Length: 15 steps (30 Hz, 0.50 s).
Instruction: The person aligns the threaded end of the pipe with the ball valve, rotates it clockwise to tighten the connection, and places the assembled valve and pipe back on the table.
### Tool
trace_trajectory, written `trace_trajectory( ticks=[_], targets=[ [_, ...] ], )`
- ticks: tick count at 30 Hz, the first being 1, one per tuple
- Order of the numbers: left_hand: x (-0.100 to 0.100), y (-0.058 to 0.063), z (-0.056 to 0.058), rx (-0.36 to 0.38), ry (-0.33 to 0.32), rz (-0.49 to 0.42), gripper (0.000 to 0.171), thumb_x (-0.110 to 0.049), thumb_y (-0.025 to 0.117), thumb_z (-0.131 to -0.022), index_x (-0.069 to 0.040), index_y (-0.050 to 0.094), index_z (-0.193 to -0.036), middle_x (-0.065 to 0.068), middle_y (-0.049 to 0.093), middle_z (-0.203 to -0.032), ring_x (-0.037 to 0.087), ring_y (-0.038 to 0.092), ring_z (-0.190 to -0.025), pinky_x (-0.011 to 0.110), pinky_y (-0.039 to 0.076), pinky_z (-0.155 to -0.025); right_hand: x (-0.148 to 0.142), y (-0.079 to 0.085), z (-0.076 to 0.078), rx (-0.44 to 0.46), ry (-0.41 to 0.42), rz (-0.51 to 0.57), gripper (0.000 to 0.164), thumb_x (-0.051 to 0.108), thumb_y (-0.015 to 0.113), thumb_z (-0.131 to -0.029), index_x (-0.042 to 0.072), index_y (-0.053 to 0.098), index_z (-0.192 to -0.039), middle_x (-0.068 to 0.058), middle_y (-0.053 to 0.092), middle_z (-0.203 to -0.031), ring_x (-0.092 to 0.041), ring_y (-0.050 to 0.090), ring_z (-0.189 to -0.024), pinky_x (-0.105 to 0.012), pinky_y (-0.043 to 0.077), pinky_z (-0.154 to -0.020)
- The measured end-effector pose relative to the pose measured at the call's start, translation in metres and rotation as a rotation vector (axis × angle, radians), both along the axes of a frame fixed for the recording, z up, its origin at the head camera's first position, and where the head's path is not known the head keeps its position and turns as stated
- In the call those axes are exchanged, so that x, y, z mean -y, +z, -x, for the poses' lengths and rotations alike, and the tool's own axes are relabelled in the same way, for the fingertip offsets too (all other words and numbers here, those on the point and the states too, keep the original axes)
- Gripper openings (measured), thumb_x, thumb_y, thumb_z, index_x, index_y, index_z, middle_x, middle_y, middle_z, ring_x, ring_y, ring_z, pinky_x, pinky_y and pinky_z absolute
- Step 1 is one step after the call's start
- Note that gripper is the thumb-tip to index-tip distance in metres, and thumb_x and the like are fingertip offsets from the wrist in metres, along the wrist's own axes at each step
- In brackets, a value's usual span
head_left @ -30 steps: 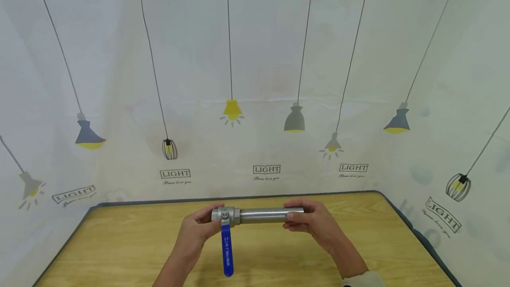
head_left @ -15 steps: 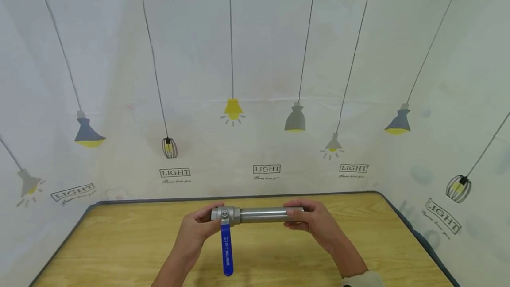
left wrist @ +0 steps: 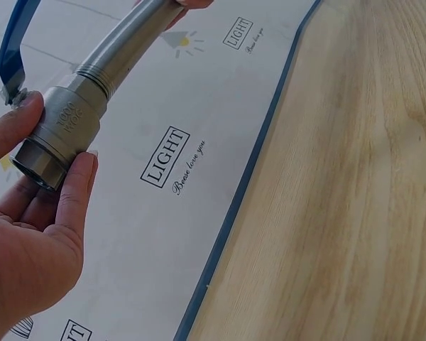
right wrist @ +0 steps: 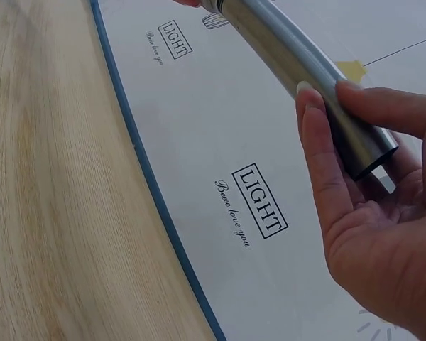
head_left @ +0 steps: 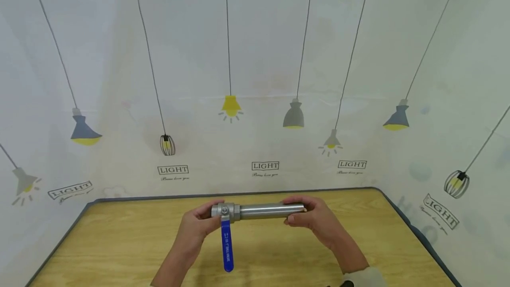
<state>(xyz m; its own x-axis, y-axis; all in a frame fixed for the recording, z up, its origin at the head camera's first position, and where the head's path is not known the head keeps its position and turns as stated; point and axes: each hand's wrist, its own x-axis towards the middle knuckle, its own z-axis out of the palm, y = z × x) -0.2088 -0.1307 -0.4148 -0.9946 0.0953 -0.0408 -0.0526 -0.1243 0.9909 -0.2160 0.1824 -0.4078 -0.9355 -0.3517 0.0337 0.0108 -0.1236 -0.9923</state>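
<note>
My left hand [head_left: 195, 229] grips a steel ball valve [head_left: 225, 211] by its body, thumb on the near side and fingers behind. The valve's blue lever handle [head_left: 227, 245] points down toward me in the head view. A plain steel pipe [head_left: 268, 210] runs to the right out of the valve; its thread shows at the joint in the left wrist view. My right hand [head_left: 318, 223] holds the pipe's free end between thumb and fingers. In the right wrist view the open pipe end [right wrist: 366, 153] sits among the fingers. Valve and pipe are held level above the table.
Below lies a wood-grain table top [head_left: 131, 242] with a dark blue edge [head_left: 223, 195] along the back. A pale wall covering [head_left: 267, 145] printed with hanging lamps and "LIGHT" lettering encloses the back and both sides.
My right thumb has shifted from the front of the pipe to its lower side, and the pipe's right end tilts slightly up. My left hand keeps its grip on the valve.
</note>
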Motion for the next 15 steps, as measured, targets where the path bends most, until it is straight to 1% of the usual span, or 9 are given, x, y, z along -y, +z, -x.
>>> trace_trajectory(
  ticks=[3, 6, 10, 13, 15],
  targets=[
    [0.0008, 0.0003, 0.0004, -0.004, -0.002, -0.007, 0.045, -0.004, 0.072, -0.081, -0.005, 0.065, -0.125, 0.012, 0.066, -0.119, 0.021, 0.064, -0.106, 0.034, 0.054, -0.091, -0.0018, -0.0001, 0.0007, -0.019, 0.026, -0.010, 0.046, -0.005, 0.071, -0.079, -0.005, 0.058, -0.123, -0.013, 0.063, -0.111, -0.023, 0.069, -0.087, -0.040, 0.057, -0.085],
    [0.0012, 0.0000, 0.0010, -0.006, -0.005, -0.021, 0.045, -0.003, 0.072, -0.081, -0.005, 0.065, -0.125, 0.013, 0.066, -0.120, 0.021, 0.064, -0.106, 0.034, 0.054, -0.090, -0.0030, -0.0008, 0.0013, -0.023, 0.039, -0.004, 0.047, -0.003, 0.071, -0.081, -0.007, 0.055, -0.125, -0.014, 0.061, -0.113, -0.023, 0.070, -0.088, -0.040, 0.057, -0.085],
    [0.0007, -0.0006, 0.0010, 0.000, -0.004, -0.021, 0.046, -0.003, 0.072, -0.081, -0.004, 0.064, -0.126, 0.014, 0.065, -0.121, 0.021, 0.064, -0.106, 0.034, 0.054, -0.091, -0.0026, -0.0009, 0.0010, -0.007, 0.036, 0.017, 0.044, 0.000, 0.072, -0.082, -0.005, 0.057, -0.123, -0.013, 0.060, -0.113, -0.022, 0.070, -0.087, -0.037, 0.058, -0.083],
    [0.0000, -0.0007, 0.0006, 0.005, -0.001, -0.011, 0.045, -0.003, 0.072, -0.081, -0.004, 0.064, -0.126, 0.014, 0.065, -0.121, 0.021, 0.064, -0.107, 0.034, 0.054, -0.091, -0.0021, -0.0009, -0.0003, 0.005, 0.032, 0.032, 0.039, 0.001, 0.072, -0.082, -0.001, 0.061, -0.120, -0.013, 0.061, -0.110, -0.022, 0.071, -0.086, -0.035, 0.058, -0.081],
    [-0.0006, -0.0007, 0.0003, 0.009, -0.001, -0.011, 0.045, -0.004, 0.072, -0.082, -0.004, 0.064, -0.126, 0.014, 0.065, -0.121, 0.021, 0.064, -0.107, 0.035, 0.054, -0.091, -0.0021, -0.0010, -0.0014, 0.007, 0.028, 0.037, 0.039, 0.001, 0.072, -0.083, -0.001, 0.061, -0.120, -0.013, 0.062, -0.109, -0.022, 0.071, -0.085, -0.034, 0.058, -0.081]
  ],
)
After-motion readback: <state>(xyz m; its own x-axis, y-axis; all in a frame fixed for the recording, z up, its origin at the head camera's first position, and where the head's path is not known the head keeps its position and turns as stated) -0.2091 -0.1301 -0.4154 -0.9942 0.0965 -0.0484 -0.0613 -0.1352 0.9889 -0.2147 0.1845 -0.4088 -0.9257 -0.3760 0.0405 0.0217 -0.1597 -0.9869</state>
